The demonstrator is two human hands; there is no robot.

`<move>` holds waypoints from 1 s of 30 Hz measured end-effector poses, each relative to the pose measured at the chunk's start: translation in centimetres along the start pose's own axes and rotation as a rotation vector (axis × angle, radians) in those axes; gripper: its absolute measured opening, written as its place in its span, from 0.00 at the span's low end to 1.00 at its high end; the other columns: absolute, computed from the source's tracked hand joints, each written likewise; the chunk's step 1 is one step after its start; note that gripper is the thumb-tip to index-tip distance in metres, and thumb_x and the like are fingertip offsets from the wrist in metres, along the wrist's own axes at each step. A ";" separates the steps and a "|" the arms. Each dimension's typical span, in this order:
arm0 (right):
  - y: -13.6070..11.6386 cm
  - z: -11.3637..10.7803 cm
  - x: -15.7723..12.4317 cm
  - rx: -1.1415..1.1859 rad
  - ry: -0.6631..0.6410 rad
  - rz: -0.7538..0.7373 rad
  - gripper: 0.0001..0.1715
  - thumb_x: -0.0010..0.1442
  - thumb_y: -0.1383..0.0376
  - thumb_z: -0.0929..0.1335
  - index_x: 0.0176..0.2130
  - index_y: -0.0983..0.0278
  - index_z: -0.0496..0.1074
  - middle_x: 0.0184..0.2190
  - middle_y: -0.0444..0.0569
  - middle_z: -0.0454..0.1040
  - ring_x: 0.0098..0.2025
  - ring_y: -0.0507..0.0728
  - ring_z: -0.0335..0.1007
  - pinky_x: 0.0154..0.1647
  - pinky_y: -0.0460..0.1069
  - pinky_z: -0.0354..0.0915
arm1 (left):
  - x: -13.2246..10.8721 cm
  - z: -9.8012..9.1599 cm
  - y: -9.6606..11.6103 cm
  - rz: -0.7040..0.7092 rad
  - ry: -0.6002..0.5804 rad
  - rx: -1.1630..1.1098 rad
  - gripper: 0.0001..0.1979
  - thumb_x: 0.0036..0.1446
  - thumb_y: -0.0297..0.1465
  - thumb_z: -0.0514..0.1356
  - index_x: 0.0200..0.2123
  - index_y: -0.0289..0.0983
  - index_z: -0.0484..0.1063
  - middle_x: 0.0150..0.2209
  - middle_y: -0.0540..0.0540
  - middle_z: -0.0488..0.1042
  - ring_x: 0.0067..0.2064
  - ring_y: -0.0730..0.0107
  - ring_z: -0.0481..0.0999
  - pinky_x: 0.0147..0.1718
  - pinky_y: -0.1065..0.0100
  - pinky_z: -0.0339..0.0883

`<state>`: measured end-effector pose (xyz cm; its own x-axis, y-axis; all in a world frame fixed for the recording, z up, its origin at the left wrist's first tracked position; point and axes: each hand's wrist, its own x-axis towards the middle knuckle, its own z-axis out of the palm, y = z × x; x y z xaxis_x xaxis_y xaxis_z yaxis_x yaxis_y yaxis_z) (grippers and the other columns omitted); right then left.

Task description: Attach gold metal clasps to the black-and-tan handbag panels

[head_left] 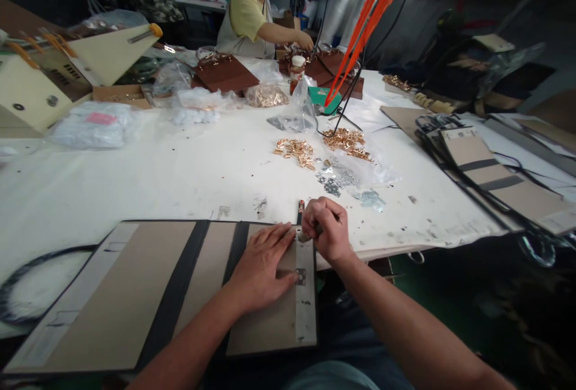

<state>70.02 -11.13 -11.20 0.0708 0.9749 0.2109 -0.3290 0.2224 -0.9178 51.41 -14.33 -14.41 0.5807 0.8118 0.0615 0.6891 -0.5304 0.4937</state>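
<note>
A long beige panel [130, 300] with black bands and dark edges lies at the table's front edge. My left hand [263, 270] rests flat on its right part, fingers spread, the thumb beside a small metal plate [301, 276] on a pale strip. At the top of that strip, my right hand [327, 228] is closed in a fist round a short tool [306, 235], whose tip meets the strip; most of the tool is hidden. Just beyond the panel's edge, a dark strap with a coppery metal end [301, 207] sticks out.
Gold-coloured metal pieces [297, 151] and small silver plates [333, 186] lie mid-table. More beige panels [477, 162] are stacked at right. Orange straps [369, 12] hang above. A cream machine [90, 66] stands at back left; a person in yellow [245, 18] works across the table.
</note>
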 end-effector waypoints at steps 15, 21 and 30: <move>-3.3 4.3 2.3 -0.399 -0.373 0.155 0.32 0.63 0.49 0.72 0.18 0.61 0.61 0.14 0.39 0.60 0.18 0.48 0.53 0.20 0.45 0.51 | -0.2 0.1 0.2 -0.051 0.005 -0.041 0.40 0.55 0.43 0.69 0.69 0.41 0.64 0.73 0.39 0.62 0.74 0.43 0.57 0.72 0.42 0.51; -3.3 3.1 2.0 -0.356 -0.359 0.065 0.29 0.66 0.53 0.70 0.19 0.61 0.61 0.14 0.39 0.63 0.18 0.49 0.55 0.22 0.46 0.54 | -0.2 0.2 0.1 -0.048 -0.005 -0.022 0.44 0.55 0.43 0.69 0.71 0.37 0.61 0.76 0.37 0.56 0.77 0.47 0.52 0.75 0.46 0.45; -3.1 1.5 1.6 -0.104 -0.253 -0.123 0.28 0.67 0.53 0.72 0.21 0.60 0.63 0.16 0.40 0.64 0.17 0.50 0.56 0.20 0.48 0.56 | 0.0 0.3 0.1 -0.051 -0.038 -0.008 0.46 0.57 0.46 0.67 0.74 0.35 0.56 0.77 0.36 0.54 0.77 0.47 0.51 0.75 0.46 0.45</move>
<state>69.77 -10.25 -7.57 -0.1370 0.9114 0.3881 -0.2330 0.3512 -0.9069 51.61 -14.47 -14.57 0.5611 0.8277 0.0027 0.7148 -0.4862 0.5026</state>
